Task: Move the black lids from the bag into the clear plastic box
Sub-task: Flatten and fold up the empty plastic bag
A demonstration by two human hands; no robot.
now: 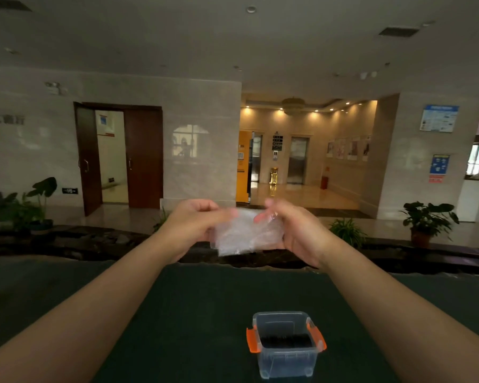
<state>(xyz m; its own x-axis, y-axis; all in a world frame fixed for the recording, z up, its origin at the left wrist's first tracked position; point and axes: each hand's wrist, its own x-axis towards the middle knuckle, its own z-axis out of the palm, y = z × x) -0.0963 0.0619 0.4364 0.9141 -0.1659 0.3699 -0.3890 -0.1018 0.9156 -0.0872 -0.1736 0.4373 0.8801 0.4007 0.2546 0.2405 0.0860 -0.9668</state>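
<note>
Both hands hold a clear, crumpled plastic bag [246, 233] up in the air above the far edge of the table. My left hand [194, 222] pinches its left side and my right hand [293, 230] grips its right side. No black lids show through the bag. Near the table's front edge stands a clear plastic box [285, 363] with orange side latches, its top uncovered. A dark mass of black lids [285, 341] lies inside it.
The box stands on a dark green table [205, 313]. Beyond the table's far edge runs a low dark planter ledge with potted plants [426, 219]. Behind that lies a lobby with wooden doors and lifts.
</note>
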